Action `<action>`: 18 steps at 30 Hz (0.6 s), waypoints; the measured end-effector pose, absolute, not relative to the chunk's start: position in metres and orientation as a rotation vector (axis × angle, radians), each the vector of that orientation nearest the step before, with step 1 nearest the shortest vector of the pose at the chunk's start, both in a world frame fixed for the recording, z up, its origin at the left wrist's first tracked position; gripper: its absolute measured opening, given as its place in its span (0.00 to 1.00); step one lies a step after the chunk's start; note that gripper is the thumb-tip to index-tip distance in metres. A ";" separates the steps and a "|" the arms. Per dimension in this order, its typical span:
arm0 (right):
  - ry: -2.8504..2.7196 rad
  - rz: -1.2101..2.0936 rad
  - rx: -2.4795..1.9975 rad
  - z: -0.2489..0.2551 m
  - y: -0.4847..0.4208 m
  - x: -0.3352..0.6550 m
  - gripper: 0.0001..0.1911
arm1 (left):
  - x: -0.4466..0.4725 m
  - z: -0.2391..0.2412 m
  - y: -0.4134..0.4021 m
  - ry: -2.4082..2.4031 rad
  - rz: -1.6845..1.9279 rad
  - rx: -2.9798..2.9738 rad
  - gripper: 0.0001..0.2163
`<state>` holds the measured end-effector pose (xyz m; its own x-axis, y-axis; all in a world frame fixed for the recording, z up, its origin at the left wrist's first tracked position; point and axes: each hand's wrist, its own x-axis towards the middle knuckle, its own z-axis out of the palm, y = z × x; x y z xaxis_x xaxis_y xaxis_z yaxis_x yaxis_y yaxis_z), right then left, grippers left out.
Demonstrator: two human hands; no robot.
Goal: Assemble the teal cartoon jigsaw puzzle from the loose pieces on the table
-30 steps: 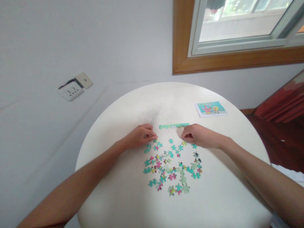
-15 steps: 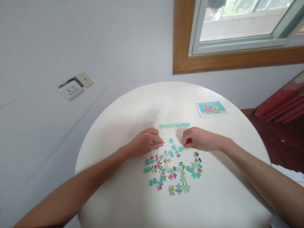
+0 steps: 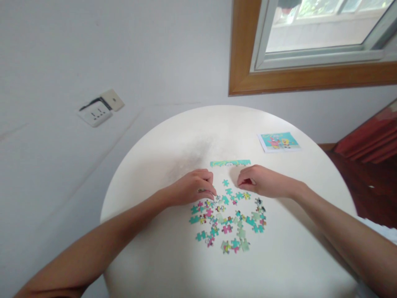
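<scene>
Loose jigsaw pieces (image 3: 227, 229) in teal, pale green, pink and yellow lie scattered on a round white table (image 3: 173, 265). My left hand (image 3: 198, 187) is closed at the upper left of the scatter, its fingertips down against the pieces there. What is between them, if anything, is hidden. My right hand (image 3: 252, 180) is curled closed just above a yellow piece (image 3: 246, 195), apart from it; I cannot make out anything in its fingers. Between the hands lies a single teal piece (image 3: 225, 182). Beyond them is a joined teal puzzle strip (image 3: 230, 163).
A picture card (image 3: 280, 142) with cartoon figures lies at the table's far right. Behind the table are a white wall with a socket (image 3: 95, 114) and a wood-framed window (image 3: 245, 80). A red curtain (image 3: 369, 128) hangs at right.
My left hand has moved slightly toward me and its fingertips have dropped onto the scatter's upper edge. My right fingertips have lifted away from the yellow piece. The view has shifted slightly.
</scene>
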<state>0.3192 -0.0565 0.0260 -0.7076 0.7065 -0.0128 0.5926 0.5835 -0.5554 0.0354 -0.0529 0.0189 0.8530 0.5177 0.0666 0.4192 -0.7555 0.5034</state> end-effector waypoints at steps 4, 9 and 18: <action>-2.641 0.943 -0.928 0.027 -0.054 0.318 0.09 | 0.035 0.020 -0.055 0.639 0.223 2.522 0.04; -2.607 0.944 -0.938 0.028 -0.053 0.320 0.09 | 0.038 0.022 -0.060 0.673 0.124 2.477 0.05; -2.620 0.887 -0.887 0.024 -0.052 0.319 0.11 | 0.039 0.027 -0.065 0.595 0.028 2.479 0.03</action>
